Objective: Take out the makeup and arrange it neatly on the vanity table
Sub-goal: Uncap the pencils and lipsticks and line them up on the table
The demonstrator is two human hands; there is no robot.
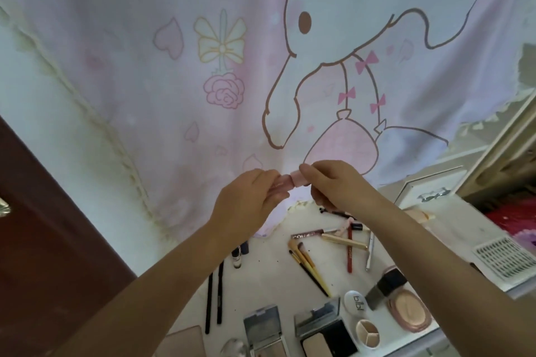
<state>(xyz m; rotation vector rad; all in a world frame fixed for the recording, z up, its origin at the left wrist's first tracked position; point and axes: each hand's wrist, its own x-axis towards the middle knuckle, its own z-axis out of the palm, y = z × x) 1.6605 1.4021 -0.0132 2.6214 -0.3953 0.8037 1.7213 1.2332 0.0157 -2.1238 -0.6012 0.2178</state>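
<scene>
**Fingers on both ends of a pink lip tube, cap end right**

Left hand point(255, 197) fingers are curled round the pink lip gloss tube point(282, 182); right hand point(330, 180) fingers pinch its cap point(298, 178). The tube is held up over the bench point(275, 266), in front of the cartoon curtain point(203, 66). My read: seat the cap straight, then lay it parallel to the pencils point(214, 295). Smooth glossy plastic, small cylinder, likely slippery. Below lie brushes point(307, 266), mirrored compacts point(262, 327) and a round powder pan point(409, 310).

brushes point(309, 265) left of pencil point(349, 252), on table point(269, 278)
</scene>
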